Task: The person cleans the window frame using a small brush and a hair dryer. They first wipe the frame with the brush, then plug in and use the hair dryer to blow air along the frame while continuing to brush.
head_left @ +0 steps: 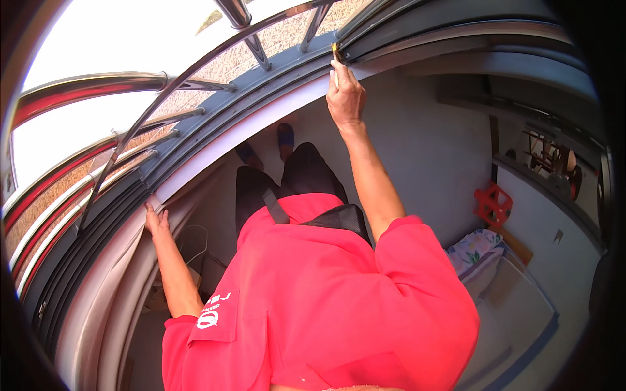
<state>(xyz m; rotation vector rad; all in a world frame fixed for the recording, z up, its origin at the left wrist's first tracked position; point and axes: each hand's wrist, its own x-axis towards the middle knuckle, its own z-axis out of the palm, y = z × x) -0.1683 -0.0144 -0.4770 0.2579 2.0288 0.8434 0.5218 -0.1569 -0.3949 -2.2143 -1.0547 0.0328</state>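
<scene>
My right hand (346, 96) reaches up to the far side of the window and is closed around a small thin brush (335, 53). The brush has a yellowish tip, which is at the dark window track (293, 73), close to the corner of the frame. Its light handle shows between my fingers. On the left, my left hand (156, 221) is at the near end of the white sill, with its fingers closed on the edge of a beige curtain (120, 274). The curtain hangs bunched along the window there.
Shiny metal guard bars (98, 91) curve along the outside of the window. A red plastic stool (492, 203) stands by the right wall. Near it are flowered fabric (475, 249) and a clear sheet with a blue edge (541, 339). A wire (203, 238) hangs below the curtain.
</scene>
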